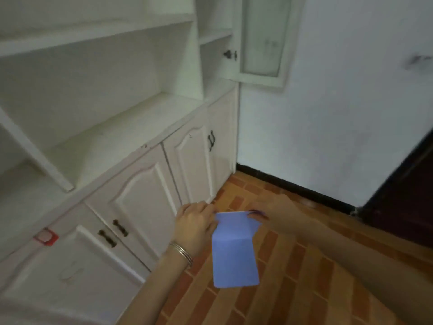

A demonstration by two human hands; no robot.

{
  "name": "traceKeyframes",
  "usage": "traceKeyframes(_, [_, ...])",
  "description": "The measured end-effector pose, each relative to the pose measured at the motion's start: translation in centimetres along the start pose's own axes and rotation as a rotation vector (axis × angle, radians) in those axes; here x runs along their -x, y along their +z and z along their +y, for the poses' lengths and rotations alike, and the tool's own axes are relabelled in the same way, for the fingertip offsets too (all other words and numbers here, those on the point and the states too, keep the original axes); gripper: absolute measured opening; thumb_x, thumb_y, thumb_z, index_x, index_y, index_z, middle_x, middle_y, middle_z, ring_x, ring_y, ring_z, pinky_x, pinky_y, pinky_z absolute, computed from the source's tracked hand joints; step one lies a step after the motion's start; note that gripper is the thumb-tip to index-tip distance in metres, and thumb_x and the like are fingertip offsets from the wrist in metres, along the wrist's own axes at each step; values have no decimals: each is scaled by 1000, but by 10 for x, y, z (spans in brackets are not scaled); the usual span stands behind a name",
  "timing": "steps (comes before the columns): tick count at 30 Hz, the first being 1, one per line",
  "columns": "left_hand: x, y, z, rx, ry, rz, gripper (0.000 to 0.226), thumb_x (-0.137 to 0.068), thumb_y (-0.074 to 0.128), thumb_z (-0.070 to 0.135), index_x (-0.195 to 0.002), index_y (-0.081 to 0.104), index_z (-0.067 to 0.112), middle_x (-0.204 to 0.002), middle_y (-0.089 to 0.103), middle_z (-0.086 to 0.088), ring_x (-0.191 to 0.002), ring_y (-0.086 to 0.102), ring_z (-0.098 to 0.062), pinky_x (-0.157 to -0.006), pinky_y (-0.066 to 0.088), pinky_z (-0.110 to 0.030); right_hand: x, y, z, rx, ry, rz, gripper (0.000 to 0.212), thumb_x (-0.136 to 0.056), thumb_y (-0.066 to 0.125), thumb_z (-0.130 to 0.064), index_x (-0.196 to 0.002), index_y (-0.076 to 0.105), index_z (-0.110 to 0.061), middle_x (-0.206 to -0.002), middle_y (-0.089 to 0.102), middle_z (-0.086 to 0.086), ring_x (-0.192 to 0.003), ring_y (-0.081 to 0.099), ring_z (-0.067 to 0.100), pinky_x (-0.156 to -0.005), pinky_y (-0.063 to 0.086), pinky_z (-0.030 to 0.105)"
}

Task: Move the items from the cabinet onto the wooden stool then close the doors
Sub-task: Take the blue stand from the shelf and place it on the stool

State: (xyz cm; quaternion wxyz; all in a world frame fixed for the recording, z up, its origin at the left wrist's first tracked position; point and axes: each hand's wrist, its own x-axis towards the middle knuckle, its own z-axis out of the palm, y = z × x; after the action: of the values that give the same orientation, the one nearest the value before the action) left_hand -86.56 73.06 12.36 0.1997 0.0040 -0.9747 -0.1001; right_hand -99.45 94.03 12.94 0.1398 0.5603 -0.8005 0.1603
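The left hand and the right hand each pinch a top corner of a bent blue sheet. It hangs over the brick-pattern floor, near the white cabinet, whose far glass door stands open.

Floor: orange-brown tiles laid in a brick pattern, filling the lower right of the frame.
Wall: pale and plain, across the upper right.
Skirting: black strip along the wall's foot at centre right, meeting the tiles.
Smudge: dark blurred mark on the wall, far upper right.
Dark panel: deep brown, at the right edge.
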Motion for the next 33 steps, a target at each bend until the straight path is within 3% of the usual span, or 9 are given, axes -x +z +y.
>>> traceKeyframes(3, [-34, 30, 47, 36, 192, -80, 32, -74, 46, 35, -97, 63, 20, -92, 64, 1, -77, 62, -22, -69, 49, -35, 72, -33, 36, 119, 205, -35, 7, -76, 59, -30, -75, 66, -29, -64, 65, -12, -52, 58, 10, -39, 34, 19])
traceKeyframes(6, [-67, 62, 110, 79, 370, -123, 39, -73, 46, 36, -108, 57, 22, -100, 63, -1, -85, 62, -24, -72, 51, -38, 152, -68, 67, 190, 460, -53, 17, -81, 49, -34, -72, 61, -27, -62, 63, -9, -54, 60, 15, -39, 33, 22])
traceKeyframes(9, [-95, 94, 190, 101, 543, -97, 36, -74, 44, 36, -103, 59, 21, -98, 65, -1, -87, 62, -24, -75, 50, -38, 234, -109, 84, 239, 704, -45, 4, -79, 64, -27, -75, 66, -26, -70, 66, -8, -64, 62, 15, -46, 40, 23])
traceKeyframes(12, [-112, 124, 281, 135, 696, -87, 28, -71, 62, 30, -96, 67, 18, -99, 66, -2, -91, 63, -24, -82, 49, -39, 318, -148, 93, 182, 933, -2, 5, -83, 64, -27, -81, 68, -26, -72, 67, -8, -66, 61, 16, -51, 41, 26])
traceKeyframes(14, [-116, 144, 341, 200, 787, -104, 29, -73, 56, 30, -98, 66, 18, -100, 65, -2, -93, 62, -24, -82, 50, -41, 375, -172, 100, 187, 1047, 55, 7, -84, 62, -31, -83, 68, -27, -77, 69, -9, -70, 63, 15, -53, 46, 29])
traceKeyframes(18, [-126, 182, 444, 243, 948, -160, 39, -77, 42, 34, -106, 66, 22, -106, 64, 1, -97, 60, -22, -88, 49, -42, 474, -213, 114, 286, 1200, 219, 4, -80, 65, -28, -76, 67, -25, -74, 67, -9, -65, 62, 15, -48, 39, 22])
traceKeyframes(23, [-131, 215, 543, 264, 1061, -210, 41, -78, 42, 38, -107, 66, 23, -106, 63, 1, -100, 57, -21, -90, 46, -41, 558, -251, 115, 391, 1291, 295, 3, -78, 65, -25, -78, 68, -26, -79, 68, -12, -65, 61, 8, -48, 50, 32])
traceKeyframes(29, [-139, 242, 646, 321, 1215, -262, 42, -78, 43, 38, -109, 65, 22, -107, 63, 2, -102, 58, -21, -91, 46, -43, 623, -284, 125, 628, 1286, 238, 21, -81, 48, -31, -73, 67, -23, -73, 65, -11, -57, 58, 11, -43, 42, 20])
traceKeyframes(33, [-155, 271, 690, 313, 1287, -296, 42, -77, 44, 39, -111, 63, 24, -108, 61, 2, -104, 55, -20, -94, 40, -40, 653, -289, 150, 666, 1368, 242, 11, -77, 57, -25, -71, 65, -22, -69, 63, -8, -54, 56, 15, -46, 35, 16])
